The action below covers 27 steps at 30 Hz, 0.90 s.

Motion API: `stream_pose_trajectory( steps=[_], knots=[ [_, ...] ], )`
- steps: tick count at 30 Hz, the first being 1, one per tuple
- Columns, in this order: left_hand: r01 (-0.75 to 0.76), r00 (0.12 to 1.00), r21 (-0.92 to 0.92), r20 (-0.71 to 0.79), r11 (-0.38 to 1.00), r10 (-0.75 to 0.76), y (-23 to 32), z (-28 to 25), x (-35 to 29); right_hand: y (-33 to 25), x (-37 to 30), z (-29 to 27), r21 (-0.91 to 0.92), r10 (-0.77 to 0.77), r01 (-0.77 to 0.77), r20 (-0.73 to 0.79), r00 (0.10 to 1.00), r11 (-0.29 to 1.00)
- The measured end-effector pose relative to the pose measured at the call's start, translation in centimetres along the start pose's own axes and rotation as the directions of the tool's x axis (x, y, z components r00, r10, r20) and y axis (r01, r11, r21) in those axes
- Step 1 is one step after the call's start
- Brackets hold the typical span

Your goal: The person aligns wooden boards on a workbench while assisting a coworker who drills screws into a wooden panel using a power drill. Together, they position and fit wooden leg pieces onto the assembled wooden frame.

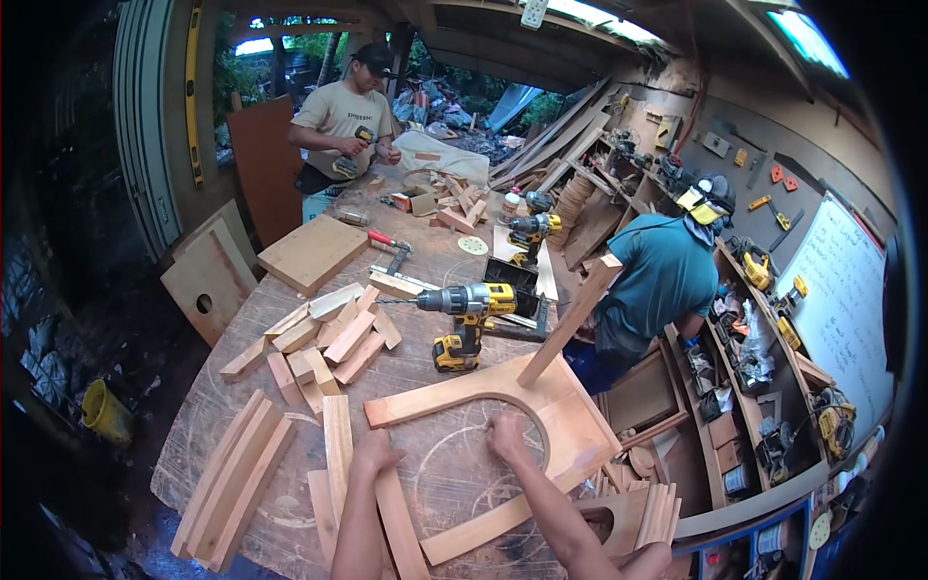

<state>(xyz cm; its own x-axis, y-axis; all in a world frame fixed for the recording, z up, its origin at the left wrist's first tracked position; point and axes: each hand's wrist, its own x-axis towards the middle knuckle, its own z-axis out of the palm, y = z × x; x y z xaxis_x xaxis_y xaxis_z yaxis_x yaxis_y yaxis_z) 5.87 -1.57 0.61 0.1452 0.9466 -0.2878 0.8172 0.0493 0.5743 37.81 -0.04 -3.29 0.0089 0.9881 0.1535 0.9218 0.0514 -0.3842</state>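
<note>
A U-shaped wooden frame [449, 394] lies on the worktable with its open end toward the left. One square wooden leg [570, 324] stands up from it at the far right part. My left hand [375, 450] is closed around the upper end of a long wooden strip [398, 522], just left of the frame's opening. Inside the frame's curve, my right hand [505, 437] is curled closed near the inner edge; whatever its fingers hold, if anything, is hidden.
A yellow cordless drill [469, 314] stands beyond the frame. Left of it lie a heap of short wood blocks [329, 338] and several long strips [232, 478]. A clamp [394, 249] rests farther back. Two people [343, 121] [662, 266] work nearby, one holding a drill.
</note>
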Motion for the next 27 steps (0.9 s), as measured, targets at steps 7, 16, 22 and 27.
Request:
stream_pose_trajectory(
  steps=[7,16,22,27],
  knots=[
    [-0.023,0.999,-0.025,-0.026,0.999,0.022,-0.9,0.7,0.6,-7.8,-11.6,-1.5,0.292,-0.04,0.088,-0.165,0.985,0.952],
    [0.023,1.0,-0.068,-0.015,0.997,-0.024,0.9,-0.7,-0.4,-8.2,-19.3,0.8,0.308,0.013,0.094,-0.327,0.945,0.947],
    [0.063,0.991,-0.062,-0.111,0.996,-0.069,0.0,0.4,-0.2,-8.6,-19.5,1.0,0.362,0.045,0.08,-0.325,0.945,0.929],
    [0.007,0.986,-0.07,-0.167,0.998,-0.019,-0.1,0.7,0.5,-8.2,-19.3,0.9,0.325,0.049,0.067,-0.336,0.941,0.944]
  ],
)
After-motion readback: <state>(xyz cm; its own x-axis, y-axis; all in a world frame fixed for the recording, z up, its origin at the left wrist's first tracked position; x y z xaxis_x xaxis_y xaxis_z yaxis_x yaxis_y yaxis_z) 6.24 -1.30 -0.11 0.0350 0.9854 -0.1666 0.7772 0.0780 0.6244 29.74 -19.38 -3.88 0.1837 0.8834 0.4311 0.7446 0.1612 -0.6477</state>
